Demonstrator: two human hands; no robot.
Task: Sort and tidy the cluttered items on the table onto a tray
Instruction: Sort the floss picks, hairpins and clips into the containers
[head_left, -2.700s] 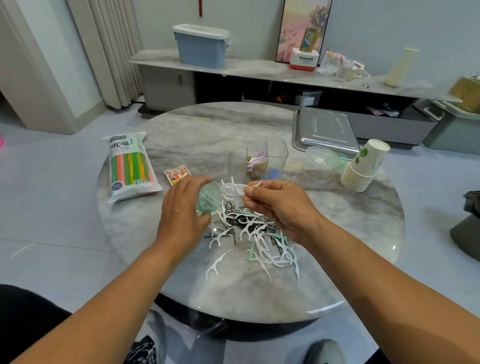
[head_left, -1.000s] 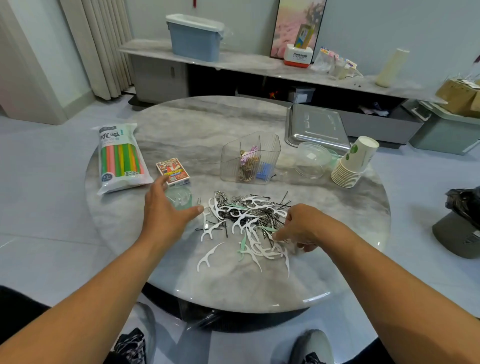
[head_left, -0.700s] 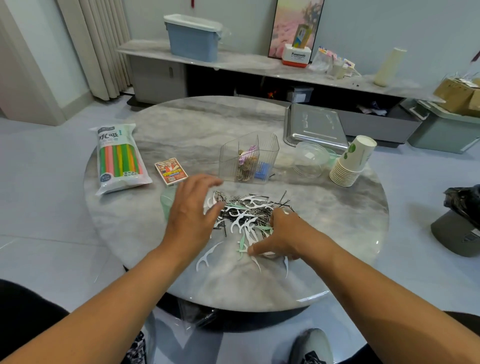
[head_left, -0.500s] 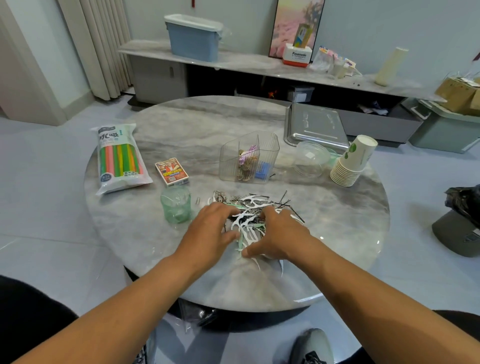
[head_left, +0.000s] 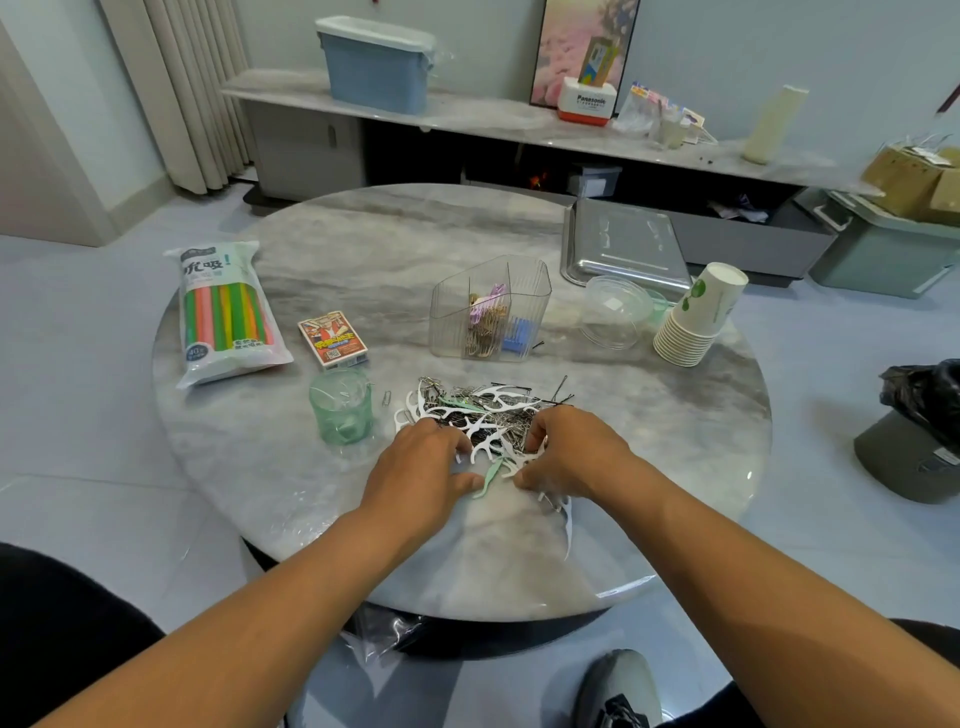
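A tangled pile of white and green floss picks (head_left: 485, 418), mixed with metal clips and dark hairpins, lies in the middle of the round marble table (head_left: 363, 244). My left hand (head_left: 423, 467) and my right hand (head_left: 571, 457) meet at the pile's near edge. The fingers of both curl down into the picks and gather them. A few white picks (head_left: 566, 512) stick out under my right hand. The steel tray (head_left: 626, 244) lies at the far right of the table with nothing on it. A green translucent cup (head_left: 341, 413) stands upright just left of the pile.
A clear divided organizer (head_left: 491, 309) holding clips stands behind the pile. Right of it are a clear plastic bowl (head_left: 615, 312) and a leaning stack of paper cups (head_left: 698, 314). A pack of coloured straws (head_left: 226, 312) and a small card box (head_left: 332, 339) lie at the left.
My left hand has set the green cup down and left it. Both hands have come together at the near edge of the pile and curled into the floss picks.
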